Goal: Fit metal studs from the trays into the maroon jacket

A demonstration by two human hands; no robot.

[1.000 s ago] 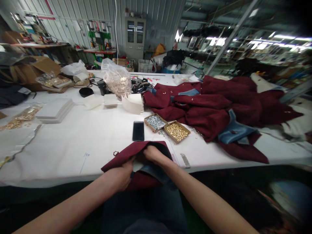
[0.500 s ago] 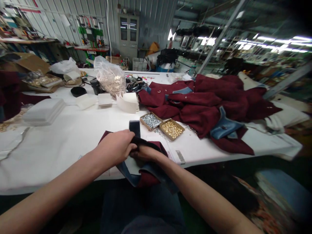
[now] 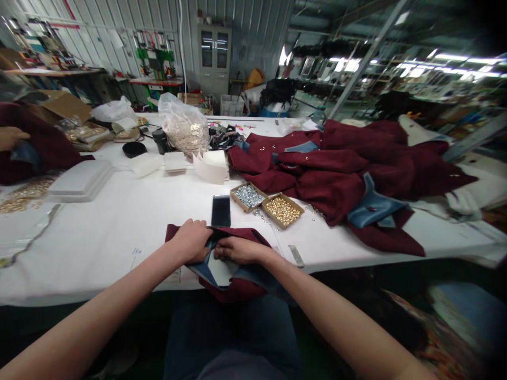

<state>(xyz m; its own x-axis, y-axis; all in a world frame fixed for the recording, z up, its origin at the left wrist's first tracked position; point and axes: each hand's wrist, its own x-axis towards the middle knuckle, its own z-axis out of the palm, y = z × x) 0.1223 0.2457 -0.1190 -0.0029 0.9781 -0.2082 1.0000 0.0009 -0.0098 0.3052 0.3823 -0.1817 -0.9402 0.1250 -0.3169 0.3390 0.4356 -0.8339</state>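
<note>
At the far left, a co-worker's hand point(image 3: 12, 138) rests on maroon cloth point(image 3: 59, 138), both cut off by the frame edge. The person's left hand point(image 3: 193, 240) is closed on the upper edge of a denim-lined maroon garment point(image 3: 244, 290) at the table's front edge, its fingertips partly hidden in the fold. A pale flat piece point(image 3: 219, 270) (its upper end covered) shows in the garment's opening. Over it, the right hand point(image 3: 237, 249) has its fingers bunched; whether they pinch anything I cannot tell. Beyond lie a phone point(image 3: 221, 210) and two trays of silver studs point(image 3: 247, 196) and gold studs point(image 3: 282, 210), individually too small to make out. Rightward, heaped maroon garments point(image 3: 336, 171) overlap, their outlines hard to separate.
</note>
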